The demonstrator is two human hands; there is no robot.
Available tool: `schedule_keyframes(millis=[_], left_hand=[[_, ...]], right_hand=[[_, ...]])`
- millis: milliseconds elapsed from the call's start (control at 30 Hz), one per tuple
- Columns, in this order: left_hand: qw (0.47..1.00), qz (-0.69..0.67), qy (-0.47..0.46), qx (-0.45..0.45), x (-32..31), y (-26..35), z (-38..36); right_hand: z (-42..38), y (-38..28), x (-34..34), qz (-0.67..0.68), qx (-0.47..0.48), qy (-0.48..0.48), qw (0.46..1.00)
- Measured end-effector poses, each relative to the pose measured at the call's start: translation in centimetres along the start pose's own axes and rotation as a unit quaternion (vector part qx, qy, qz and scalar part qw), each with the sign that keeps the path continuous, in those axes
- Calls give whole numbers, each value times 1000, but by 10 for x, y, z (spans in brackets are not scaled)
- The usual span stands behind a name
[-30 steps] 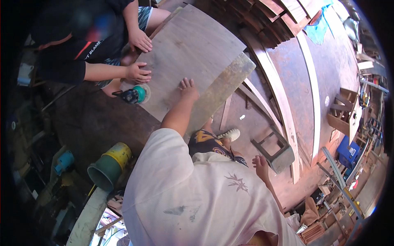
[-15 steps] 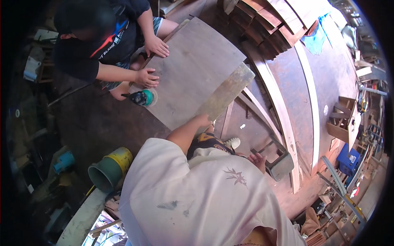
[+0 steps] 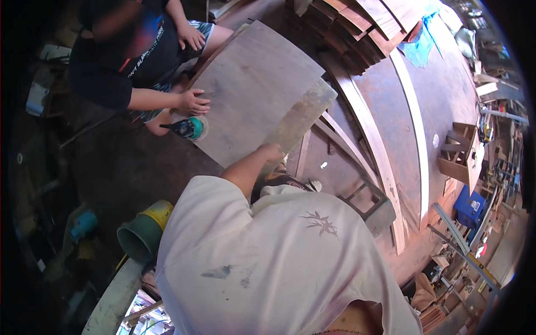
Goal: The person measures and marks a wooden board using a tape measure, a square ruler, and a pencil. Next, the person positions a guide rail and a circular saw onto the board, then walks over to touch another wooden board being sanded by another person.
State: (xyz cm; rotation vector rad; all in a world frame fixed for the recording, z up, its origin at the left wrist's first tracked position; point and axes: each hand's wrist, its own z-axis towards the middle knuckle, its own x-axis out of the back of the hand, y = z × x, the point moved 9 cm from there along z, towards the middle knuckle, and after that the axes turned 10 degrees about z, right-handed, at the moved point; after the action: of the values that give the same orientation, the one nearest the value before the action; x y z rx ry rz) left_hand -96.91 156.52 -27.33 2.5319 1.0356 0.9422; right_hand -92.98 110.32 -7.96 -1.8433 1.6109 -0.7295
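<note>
My left hand (image 3: 272, 152) is at the near edge of a wide wooden board (image 3: 265, 72), on its stained, mottled strip; its fingers are too unclear to tell whether they grip the edge. My right hand is out of sight behind the pale shirt. A green and black power sander (image 3: 192, 128) rests at the board's left corner. Just above it lies one hand (image 3: 194, 102) of a co-worker, on the board. The co-worker's other hand (image 3: 191, 37) is near their knee, off the board.
A plastic stool (image 3: 377, 215) stands at my right. Long light wood strips (image 3: 416, 128) lie on the floor. Stacked wooden pieces (image 3: 363, 22) are at the top. A green and yellow bucket (image 3: 139, 234) is at the lower left, and a blue box (image 3: 470, 207) at the far right.
The co-worker's farther hand has moved up off the board toward their knee. My right hand, which was beside the stool, has gone out of view. The view has shifted slightly.
</note>
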Motion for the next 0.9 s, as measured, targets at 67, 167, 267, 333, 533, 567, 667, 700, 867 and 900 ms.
schedule_keyframes(millis=[67,167,267,333,533,567,667,700,867,900], left_hand=[[1000,15,-9,1,4,5,-3],[1000,4,-14,11,5,3,-2],[1000,5,-5,4,1,1,2],[1000,-20,16,-11,-12,-7,13],[998,-41,-6,37,-11,-9,-15],[998,-42,-5,40,-12,-14,-14],[999,-43,-14,31,-27,-25,-8],[999,-37,-23,27,-32,-27,-4],[999,-41,-19,24,-40,-21,1],[997,-63,-16,31,-40,-16,1]], right_hand=[[-3,1,24,-43,1,4,999],[-10,5,59,-108,-5,5,994],[-19,11,88,-171,-13,5,985],[-25,16,100,-211,-18,4,977],[2,27,110,-336,-19,-28,941],[7,30,109,-356,-18,-33,934],[17,45,111,-414,-21,-45,909],[21,53,112,-434,-21,-47,900],[38,18,9,-361,44,-91,927],[25,-10,-24,-365,64,-86,925]])
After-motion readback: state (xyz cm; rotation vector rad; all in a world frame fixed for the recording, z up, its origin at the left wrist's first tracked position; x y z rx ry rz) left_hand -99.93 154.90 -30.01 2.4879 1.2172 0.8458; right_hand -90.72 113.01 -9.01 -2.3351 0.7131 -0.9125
